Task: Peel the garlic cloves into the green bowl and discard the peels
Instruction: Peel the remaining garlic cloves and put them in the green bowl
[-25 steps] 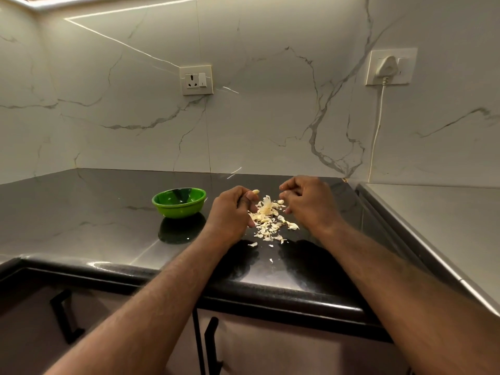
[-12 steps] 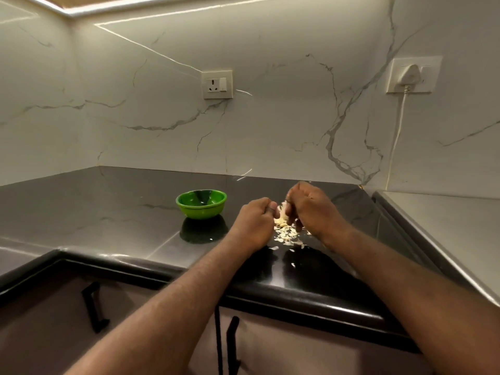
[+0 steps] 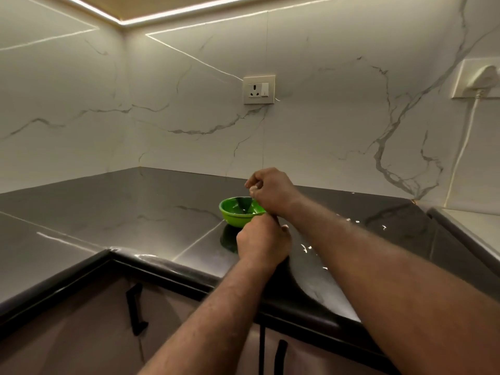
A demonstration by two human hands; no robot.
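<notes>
The green bowl (image 3: 234, 215) stands on the black counter (image 3: 151, 212). Directly above its far rim, my right hand (image 3: 270, 193) pinches a pale garlic clove (image 3: 252, 189) in its fingertips. My left hand (image 3: 262, 243) is curled just in front of the bowl's right side, and a pale garlic piece (image 3: 284, 227) shows at its thumb. A few loose peels (image 3: 307, 248) lie on the counter to the right. My right forearm hides most of the peel pile.
A marble wall with a socket (image 3: 259, 89) rises behind the counter, with a plugged white cable (image 3: 460, 155) at the right. A raised pale counter (image 3: 479, 226) borders the right side. Cabinet handles (image 3: 135, 309) hang below the front edge.
Both hands left the peel pile and moved left to the bowl. The right hand rose over the bowl with a clove. The camera view swung left.
</notes>
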